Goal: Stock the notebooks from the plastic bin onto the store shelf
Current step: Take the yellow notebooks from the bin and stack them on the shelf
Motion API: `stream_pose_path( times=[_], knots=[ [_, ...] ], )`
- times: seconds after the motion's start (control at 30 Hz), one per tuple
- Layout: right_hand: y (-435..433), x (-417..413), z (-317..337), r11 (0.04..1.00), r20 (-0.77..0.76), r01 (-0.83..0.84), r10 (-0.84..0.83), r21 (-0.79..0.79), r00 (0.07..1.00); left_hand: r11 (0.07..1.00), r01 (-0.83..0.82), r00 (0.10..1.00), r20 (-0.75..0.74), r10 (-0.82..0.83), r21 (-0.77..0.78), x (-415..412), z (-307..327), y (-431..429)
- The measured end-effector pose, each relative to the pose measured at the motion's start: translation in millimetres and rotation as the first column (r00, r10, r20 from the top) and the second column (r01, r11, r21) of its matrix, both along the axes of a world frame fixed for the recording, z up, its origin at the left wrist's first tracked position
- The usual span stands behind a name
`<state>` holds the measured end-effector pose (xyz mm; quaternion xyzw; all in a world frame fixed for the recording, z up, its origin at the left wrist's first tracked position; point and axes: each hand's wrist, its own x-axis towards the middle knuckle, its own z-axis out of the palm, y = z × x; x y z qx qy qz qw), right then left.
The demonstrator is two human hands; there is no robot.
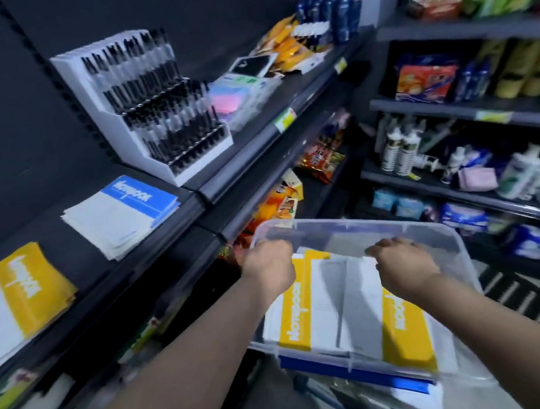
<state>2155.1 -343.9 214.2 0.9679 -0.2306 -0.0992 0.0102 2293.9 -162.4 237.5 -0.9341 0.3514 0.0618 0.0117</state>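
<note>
Facing dark shelves [297,89], left hand [268,265] fingers [281,246] grip the bin [363,225]; right hand [403,265], cannot tell.

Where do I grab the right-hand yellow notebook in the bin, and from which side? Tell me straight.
Take the right-hand yellow notebook by its far short edge, coming down from above. It lies flat, and its near and right edges sit close to the walls of the plastic bin. The bin's far end looks bare, so fingers could probably slip under the edge there.

One plastic bin [460,245], two hands [268,267] [403,265].
</note>
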Motion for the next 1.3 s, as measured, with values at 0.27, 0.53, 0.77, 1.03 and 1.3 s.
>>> stream_pose_path(
  times=[0.27, 0.53, 0.77, 1.03, 1.3],
  knots=[
    [-28.6, -64.5, -51.7, 0.979, -0.211, 0.122, -0.086, 0.161, 0.974, 0.983, -0.004, 0.943, -0.326, 0.064, 0.182, -41.9, -65.6, -41.1],
    [-15.5, -62.3, -92.4, 0.859, -0.256, 0.312, -0.221, 0.406, 0.941, 0.983, 0.005, 0.929, -0.365, 0.063, 0.181, -46.9, -84.3, -50.5],
    [-11.3, -51.0, -95.2, 0.875, -0.151, 0.282, -0.241, 0.393, 0.959, 0.983, -0.036, 0.923, -0.371, 0.100, 0.178, -39.0, -92.3, -49.1],
    [-2.1, -34.7, -101.4, 0.859, -0.156, 0.413, -0.383, 0.304, 0.910, 0.952, -0.188, 0.928, -0.274, 0.253, 0.242, -15.7, -95.3, -35.2],
    [-9.6, -32.0, -98.2, 0.812, -0.127, 0.479, -0.465, 0.333, 0.876, 0.925, -0.257, 0.889, -0.307, 0.340, 0.281, -8.8, -110.1, -28.2]
  ],
)
